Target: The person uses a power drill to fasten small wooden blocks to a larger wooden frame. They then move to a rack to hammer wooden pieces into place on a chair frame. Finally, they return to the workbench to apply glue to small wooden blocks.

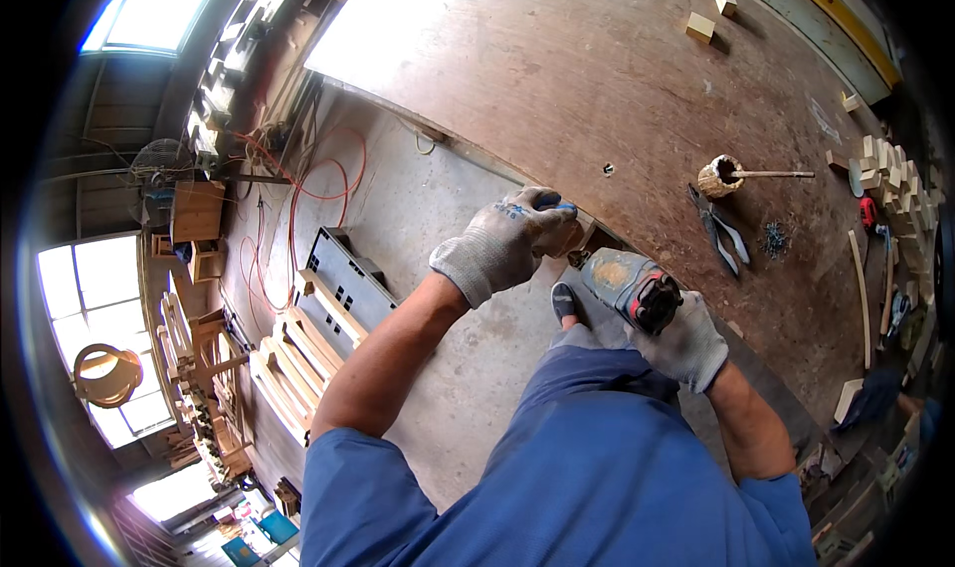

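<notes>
Drill (619,277) within right grip (688,346)

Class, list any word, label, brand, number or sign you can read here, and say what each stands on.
No text can be read.
Left glove: blue marking, too small and blurred to read.
Power tool in the right hand: no readable lettering.
Workbench: a pale mark, too indistinct to call writing.
</notes>
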`<state>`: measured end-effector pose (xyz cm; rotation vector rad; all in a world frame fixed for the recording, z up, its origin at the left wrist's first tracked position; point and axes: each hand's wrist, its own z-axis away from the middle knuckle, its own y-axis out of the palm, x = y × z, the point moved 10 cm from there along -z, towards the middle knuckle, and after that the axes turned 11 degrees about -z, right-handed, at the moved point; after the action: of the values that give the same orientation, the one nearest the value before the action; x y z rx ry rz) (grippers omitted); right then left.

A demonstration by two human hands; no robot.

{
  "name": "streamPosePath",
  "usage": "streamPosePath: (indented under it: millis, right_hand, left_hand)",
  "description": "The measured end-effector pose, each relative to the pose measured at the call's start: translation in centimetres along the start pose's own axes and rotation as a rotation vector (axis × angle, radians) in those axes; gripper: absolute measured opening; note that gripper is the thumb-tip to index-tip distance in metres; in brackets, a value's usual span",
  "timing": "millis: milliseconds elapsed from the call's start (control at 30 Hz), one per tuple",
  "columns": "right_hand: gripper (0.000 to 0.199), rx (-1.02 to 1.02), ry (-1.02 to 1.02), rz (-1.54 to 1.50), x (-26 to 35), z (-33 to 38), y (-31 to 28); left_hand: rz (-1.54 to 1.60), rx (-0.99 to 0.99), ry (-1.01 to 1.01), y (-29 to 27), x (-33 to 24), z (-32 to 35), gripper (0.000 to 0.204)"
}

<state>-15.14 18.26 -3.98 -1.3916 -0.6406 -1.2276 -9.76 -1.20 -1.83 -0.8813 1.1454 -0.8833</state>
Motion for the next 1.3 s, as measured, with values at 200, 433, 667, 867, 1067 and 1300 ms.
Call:
streamPosePath:
  millis: [200,433,667,867,1067,1300]
  right_hand:
    - [0.026,-0.014,0.0,-0.013,1.0,0.0,-0.6]
    - [0.029,-0.14,0.164,-0.263,-3.1,3.4,-2.4]
    - [0.022,-0.337,0.451,-0.438,-8.8,9.0,-5.2]
    - [0.026,-0.464,0.628,-0.312,-14.4,13.5,-7.0]
    - [0.038,-0.547,0.759,-0.073,-16.5,14.7,-11.1]
    - [0.037,-0.462,1.015,0.263,-19.6,18.3,-15.2]
  left_hand:
    - [-0.021,-0.035,0.01,-0.8,-0.3,0.2,0.057]
    - [0.02,-0.055,0.037,-0.6,-0.3,0.2,0.054]
    - [-0.013,-0.133,0.074,0.4,0.1,1.1,0.046]
    - [0.116,-0.091,0.144,-0.3,-1.1,0.5,0.044]
    - [-0.021,-0.163,0.094,-0.6,-0.2,-0.2,0.046]
    - [-0.143,-0.08,0.176,0.0,-0.3,-0.4,0.069]
